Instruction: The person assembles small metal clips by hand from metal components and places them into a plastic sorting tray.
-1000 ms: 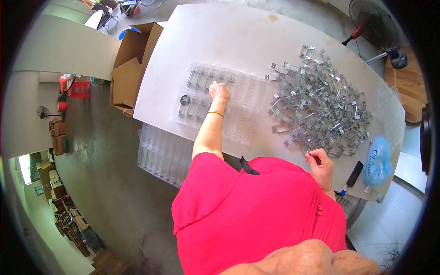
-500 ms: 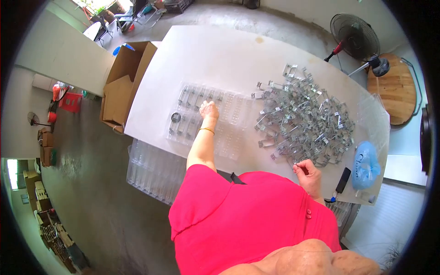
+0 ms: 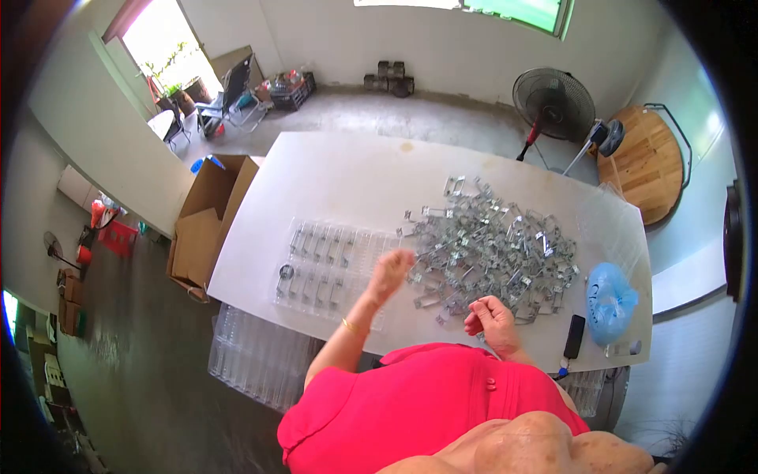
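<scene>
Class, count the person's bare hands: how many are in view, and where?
2: the left hand between the clear plastic tray and the silver metal bracket pile; the right hand at that pile's near edge.

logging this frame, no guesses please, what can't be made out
All in the head view:
Bare left hand: motion blur; whether it holds anything is unclear.
Bare right hand: itself hides whatever may be inside.
Heap of small silver metal brackets: upper pieces hide lower ones.
Crumpled blue plastic bag: lettering too small to read.
Green-tinted window: cut off by top edge.
</scene>
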Motion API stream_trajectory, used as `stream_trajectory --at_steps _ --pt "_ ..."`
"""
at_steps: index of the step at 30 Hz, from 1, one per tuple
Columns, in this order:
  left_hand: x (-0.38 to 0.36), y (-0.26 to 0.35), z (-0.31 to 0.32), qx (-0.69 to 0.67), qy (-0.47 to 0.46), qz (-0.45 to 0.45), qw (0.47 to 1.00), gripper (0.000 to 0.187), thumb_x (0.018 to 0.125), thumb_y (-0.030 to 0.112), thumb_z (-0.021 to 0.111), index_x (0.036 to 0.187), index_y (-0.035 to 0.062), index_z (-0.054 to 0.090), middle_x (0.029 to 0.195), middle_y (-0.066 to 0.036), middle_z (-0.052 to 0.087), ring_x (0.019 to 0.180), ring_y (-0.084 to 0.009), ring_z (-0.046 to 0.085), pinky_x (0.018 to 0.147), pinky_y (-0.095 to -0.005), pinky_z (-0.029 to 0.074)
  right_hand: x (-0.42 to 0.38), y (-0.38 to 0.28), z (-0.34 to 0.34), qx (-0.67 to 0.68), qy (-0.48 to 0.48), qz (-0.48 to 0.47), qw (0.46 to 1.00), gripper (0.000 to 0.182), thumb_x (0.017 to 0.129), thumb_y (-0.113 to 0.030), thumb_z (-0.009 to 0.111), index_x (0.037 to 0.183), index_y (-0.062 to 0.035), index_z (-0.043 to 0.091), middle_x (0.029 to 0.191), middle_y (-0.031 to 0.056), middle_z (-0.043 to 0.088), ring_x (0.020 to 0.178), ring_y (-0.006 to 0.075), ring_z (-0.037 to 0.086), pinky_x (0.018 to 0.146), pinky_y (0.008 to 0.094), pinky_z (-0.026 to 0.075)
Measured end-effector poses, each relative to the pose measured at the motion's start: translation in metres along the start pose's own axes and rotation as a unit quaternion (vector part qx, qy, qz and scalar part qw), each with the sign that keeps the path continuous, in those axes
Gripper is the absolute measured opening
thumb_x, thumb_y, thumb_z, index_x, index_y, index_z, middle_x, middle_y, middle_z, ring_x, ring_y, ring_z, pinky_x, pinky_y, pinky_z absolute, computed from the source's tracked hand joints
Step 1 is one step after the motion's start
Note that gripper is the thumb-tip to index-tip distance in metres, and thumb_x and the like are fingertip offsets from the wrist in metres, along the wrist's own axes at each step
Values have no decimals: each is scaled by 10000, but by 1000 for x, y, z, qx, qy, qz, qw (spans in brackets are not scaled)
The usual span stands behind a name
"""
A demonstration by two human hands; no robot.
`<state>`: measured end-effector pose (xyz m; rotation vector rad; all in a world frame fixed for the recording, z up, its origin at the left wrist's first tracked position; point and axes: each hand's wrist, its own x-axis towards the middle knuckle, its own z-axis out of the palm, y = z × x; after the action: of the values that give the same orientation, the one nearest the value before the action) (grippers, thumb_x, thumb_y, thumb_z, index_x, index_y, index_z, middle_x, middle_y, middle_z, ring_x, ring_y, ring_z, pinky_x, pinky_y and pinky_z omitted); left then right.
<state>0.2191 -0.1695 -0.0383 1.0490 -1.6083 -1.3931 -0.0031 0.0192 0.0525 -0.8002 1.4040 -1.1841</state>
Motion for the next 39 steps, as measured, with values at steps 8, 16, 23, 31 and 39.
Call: stream_trajectory --at_steps 8,16,23,31,39 --pt "-69 97 90 -216 -209 -56 952 256 988 224 651 1114 1 653 920 -27 667 873 -102 606 811 -271 510 -8 -22 -26 47 -155 47 986 296 1061 -304 499 1015 -39 622 677 20 568 556 106 535 533 253 444" --pt "-84 99 124 -227 -167 -29 959 204 986 209 653 1028 10 640 872 -23 651 813 -95 594 745 -267 499 -18 -31 -66 7 -203 35 979 314 1073 -302 457 1059 -34 620 818 57 649 696 143 626 647 289 518" --pt "-103 82 146 -126 -62 -40 989 151 995 160 623 991 9 625 821 5 608 761 -73 552 695 -256 478 -33 -105 -89 -365 -79 -361 855 441 990 -217 577 1370 -14 487 1262 225 599 1184 368 573 975 419 482" --pt "-121 89 191 134 10 -62 989 110 940 136 651 950 30 625 804 -26 635 717 -67 545 645 -244 456 -147 -225 -29 -167 -286 -549 767 499 898 -152 689 1339 0 511 1104 143 670 1076 307 646 985 425 483" --pt "-125 78 187 85 2 -2 996 125 970 119 640 915 8 618 728 5 586 680 -68 525 615 -239 443 -168 -237 -36 -145 -209 -665 702 165 874 -138 607 984 -33 672 1032 115 693 948 224 686 924 405 520"
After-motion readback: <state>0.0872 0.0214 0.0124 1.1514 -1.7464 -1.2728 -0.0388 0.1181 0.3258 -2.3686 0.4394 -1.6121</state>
